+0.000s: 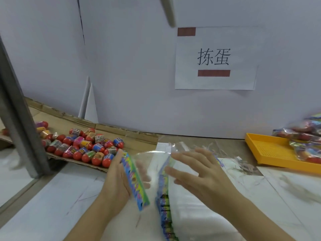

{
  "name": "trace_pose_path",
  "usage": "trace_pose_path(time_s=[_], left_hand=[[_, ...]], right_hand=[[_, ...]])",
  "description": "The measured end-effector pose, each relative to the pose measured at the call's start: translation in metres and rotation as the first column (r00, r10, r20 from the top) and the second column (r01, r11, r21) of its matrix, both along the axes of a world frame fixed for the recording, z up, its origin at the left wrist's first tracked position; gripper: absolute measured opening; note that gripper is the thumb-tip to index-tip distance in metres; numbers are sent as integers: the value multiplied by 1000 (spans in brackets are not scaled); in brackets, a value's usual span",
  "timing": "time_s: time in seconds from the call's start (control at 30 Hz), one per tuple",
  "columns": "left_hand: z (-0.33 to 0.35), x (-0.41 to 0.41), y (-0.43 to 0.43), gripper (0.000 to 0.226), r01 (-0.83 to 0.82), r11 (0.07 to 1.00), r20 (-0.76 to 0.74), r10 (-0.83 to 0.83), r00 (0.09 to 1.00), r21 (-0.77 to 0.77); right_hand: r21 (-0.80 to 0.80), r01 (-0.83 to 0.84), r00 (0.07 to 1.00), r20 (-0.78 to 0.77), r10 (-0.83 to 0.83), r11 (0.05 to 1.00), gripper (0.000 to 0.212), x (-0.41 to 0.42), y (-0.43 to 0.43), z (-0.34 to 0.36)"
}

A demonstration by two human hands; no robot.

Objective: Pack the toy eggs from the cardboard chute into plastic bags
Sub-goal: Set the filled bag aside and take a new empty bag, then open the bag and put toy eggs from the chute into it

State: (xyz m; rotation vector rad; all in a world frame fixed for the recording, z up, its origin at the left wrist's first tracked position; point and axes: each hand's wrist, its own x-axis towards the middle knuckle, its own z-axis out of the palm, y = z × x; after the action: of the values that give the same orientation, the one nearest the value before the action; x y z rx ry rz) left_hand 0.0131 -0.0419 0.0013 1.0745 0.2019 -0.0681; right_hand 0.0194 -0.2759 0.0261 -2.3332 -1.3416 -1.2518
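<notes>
Dozens of toy eggs (83, 145): heaped on the cardboard chute (137, 139) at the left of the table (52, 206). They have red bases and printed wrappers. The nearest ones lie just beyond the left hand.
Left hand (118, 181): its grip is closed on a plastic bag (135, 181), holding it by the bright printed strip along one edge. The fingers show blurred through the clear film behind the strip.
Plastic bag: held up off the table between the two hands. Its clear part spreads toward the right hand, and I see no egg inside.
Right hand (196, 176): fingers straight and spread, with nothing in its grip. The fingertips are at the bag's clear film, but blur hides whether they touch it.
Stack of bags (165, 211): flat on the table below the right hand, printed strips lined up along its left edge.
Orange tray (271, 150): at the far right of the table, with filled bags (305, 136) piled on its right part.
Paper sign (215, 58): stuck to the wall behind, with two large characters and two red bars.
Metal post (17, 110): grey, slanting across the left side in front of the chute.
</notes>
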Motion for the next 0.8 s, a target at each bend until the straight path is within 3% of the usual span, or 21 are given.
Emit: trace_pose_path(time_s=[0.07,0.13,0.2,0.3,0.37,0.43,0.47,0.5,0.63,0.67,0.8], left_hand=[[-1,-3,9,104,237,963,-45,-244,969,-127],[0,-8,12,117,393,892,-27,-409,912,-224],[1,-8,8,98,400,906,-40,-409,912,-140],[1,-9,-4,35,241,958,8,-245,969,156],[1,-10,-10,20,187,968,61,-199,978,168],[2,-9,-12,19,125,983,84,-137,987,133],[3,-10,-14,20,109,986,90,-121,989,128],[4,-11,-16,20,112,984,94,-126,988,137],[5,-15,-22,21,206,954,110,-234,966,219],[5,-15,-22,24,227,947,115,-257,959,228],[6,-16,-23,26,275,921,133,-320,938,276]], right_hand=[[-65,-63,996,54,66,996,23,-2,2,-4],[-137,-102,992,60,111,985,31,-3,4,-8],[-187,-83,994,59,96,979,33,-1,4,-8],[-98,6,999,-43,-10,995,42,2,2,-12],[182,48,932,-363,21,982,54,0,4,-13],[528,175,749,-620,236,831,59,-4,9,-12],[598,269,664,-683,304,755,56,-5,13,-12],[596,311,641,-707,300,740,51,-6,16,-11],[477,232,828,-554,85,848,37,-9,24,2],[452,217,823,-561,87,865,30,-8,26,6],[393,245,603,-778,178,886,20,1,41,25]])
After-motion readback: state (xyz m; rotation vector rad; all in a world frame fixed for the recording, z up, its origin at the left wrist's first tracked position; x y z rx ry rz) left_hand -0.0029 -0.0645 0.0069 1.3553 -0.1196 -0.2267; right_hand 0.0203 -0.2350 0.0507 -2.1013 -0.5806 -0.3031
